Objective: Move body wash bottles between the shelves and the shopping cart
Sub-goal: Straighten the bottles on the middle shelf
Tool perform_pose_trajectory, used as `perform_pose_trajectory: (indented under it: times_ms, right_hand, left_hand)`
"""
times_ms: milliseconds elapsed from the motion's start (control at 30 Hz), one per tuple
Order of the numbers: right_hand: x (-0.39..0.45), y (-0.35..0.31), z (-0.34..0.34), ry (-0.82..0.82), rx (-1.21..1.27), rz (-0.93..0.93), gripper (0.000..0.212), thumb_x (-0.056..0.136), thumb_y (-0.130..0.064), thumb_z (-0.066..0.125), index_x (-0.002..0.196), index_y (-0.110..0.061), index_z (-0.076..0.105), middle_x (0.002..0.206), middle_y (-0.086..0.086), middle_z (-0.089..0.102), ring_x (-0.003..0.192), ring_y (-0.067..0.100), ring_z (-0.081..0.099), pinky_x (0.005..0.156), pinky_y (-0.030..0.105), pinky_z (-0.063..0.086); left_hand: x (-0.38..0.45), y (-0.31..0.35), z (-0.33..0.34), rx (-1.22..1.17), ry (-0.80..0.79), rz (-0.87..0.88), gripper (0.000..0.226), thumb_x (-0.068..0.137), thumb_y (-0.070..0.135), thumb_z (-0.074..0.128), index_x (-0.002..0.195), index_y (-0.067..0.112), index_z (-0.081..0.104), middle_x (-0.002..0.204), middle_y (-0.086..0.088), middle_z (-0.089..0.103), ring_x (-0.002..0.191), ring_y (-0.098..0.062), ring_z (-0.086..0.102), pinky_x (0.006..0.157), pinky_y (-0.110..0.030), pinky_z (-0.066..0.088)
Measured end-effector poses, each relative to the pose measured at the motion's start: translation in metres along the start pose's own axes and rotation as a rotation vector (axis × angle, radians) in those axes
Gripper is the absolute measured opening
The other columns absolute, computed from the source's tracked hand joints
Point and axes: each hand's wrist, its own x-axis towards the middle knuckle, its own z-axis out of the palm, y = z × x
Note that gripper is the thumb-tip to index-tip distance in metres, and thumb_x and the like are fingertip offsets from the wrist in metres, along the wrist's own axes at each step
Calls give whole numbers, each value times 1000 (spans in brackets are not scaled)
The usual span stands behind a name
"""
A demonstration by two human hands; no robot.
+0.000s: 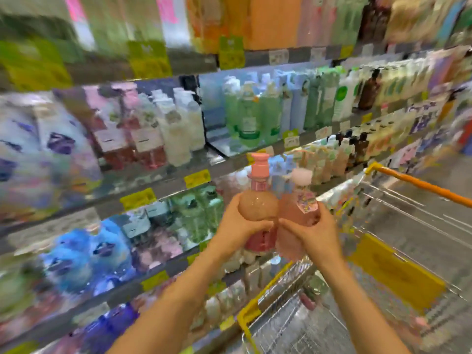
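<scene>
- A pink pump body wash bottle is being gripped upright by the left hand, between shelves and shopping cart.
- A second pink bottle, touching it, is being clasped by the right hand.

I hold 2 bottles side by side before me: one bottle in my left hand, the other bottle in my right hand. Shelves stand behind and left; the cart sits right.
</scene>
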Motion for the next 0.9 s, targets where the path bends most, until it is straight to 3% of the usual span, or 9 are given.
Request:
perform_pose_trajectory:
  times_ms: [67, 133, 233, 333, 433, 500, 633, 767, 900]
  right_hand:
    - [-21, -13, 33, -84, 19, -7, 60, 41, -40, 92, 90, -30, 58, 95, 3, 67, 88, 20, 63, 78, 36, 52]
    - [-46, -29, 65, -187, 29, -53, 59, 41, -40, 91, 86, -29, 55, 93, 7, 64, 84, 22, 60, 74, 34, 48]
    - [-90, -50, 109, -324, 56, -65, 52, 51, -25, 92, 89, -25, 56, 90, 1, 62, 81, 16, 59, 70, 26, 44]
    - [-141, -68, 145, -461, 85, -71, 80, 45, -45, 88, 111, -12, 57, 104, 4, 62, 94, 19, 60, 77, 31, 48]
    - [-191, -89, 170, -558, 156, -40, 65, 56, -19, 91, 111, -11, 56, 103, 3, 63, 89, 13, 62, 68, 10, 46]
    - [-217, -101, 182, -611, 191, -51, 58, 58, -11, 89, 106, -14, 57, 99, 2, 65, 84, 5, 62, 62, 7, 46]
    - [-250, -119, 202, -719, 207, -85, 62, 58, -20, 89, 109, -25, 54, 107, -2, 62, 96, 15, 61, 76, 21, 46]
    - [-261, -136, 223, -788, 228, -118, 73, 54, -35, 90, 119, -23, 57, 114, -2, 63, 103, 16, 61, 88, 39, 52]
    - [-257, -155, 237, -810, 272, -151, 72, 56, -36, 89, 118, -23, 56, 113, -2, 63, 103, 16, 61, 90, 41, 51]
  left_hand:
    - [-29, -5, -39, 18, 81, -33, 69, 57, 8, 88, 110, 26, 46, 101, 7, 60, 88, -9, 61, 75, -15, 51]
    - [-60, -12, -78, 10, 172, -64, 77, 53, 12, 88, 117, 24, 46, 108, 3, 60, 93, -11, 61, 80, -19, 51]
    - [-113, -20, -131, 10, 314, -91, 77, 56, 9, 89, 120, 23, 47, 111, 2, 61, 94, -9, 61, 83, -21, 51]
    - [-173, -24, -177, 41, 415, -113, 65, 58, 5, 87, 103, 33, 49, 101, 11, 62, 85, 3, 63, 79, -19, 52]
    - [-227, -25, -213, 42, 486, -128, 58, 66, -3, 81, 101, 31, 51, 95, 13, 64, 75, 8, 64, 73, -16, 54]
    - [-257, -23, -228, 40, 542, -139, 61, 63, -1, 84, 102, 31, 50, 94, 14, 65, 75, 8, 65, 69, -16, 54]
    - [-302, -14, -250, 62, 648, -164, 71, 49, 19, 84, 109, 33, 49, 106, 9, 64, 86, 2, 66, 76, -21, 55]
    - [-319, -4, -267, 99, 740, -136, 78, 58, 7, 88, 120, 27, 44, 107, 8, 61, 92, -2, 62, 73, -17, 52]
    - [-316, 11, -283, 141, 785, -107, 90, 44, 26, 89, 124, 22, 48, 108, 6, 63, 93, -4, 64, 70, -15, 52]
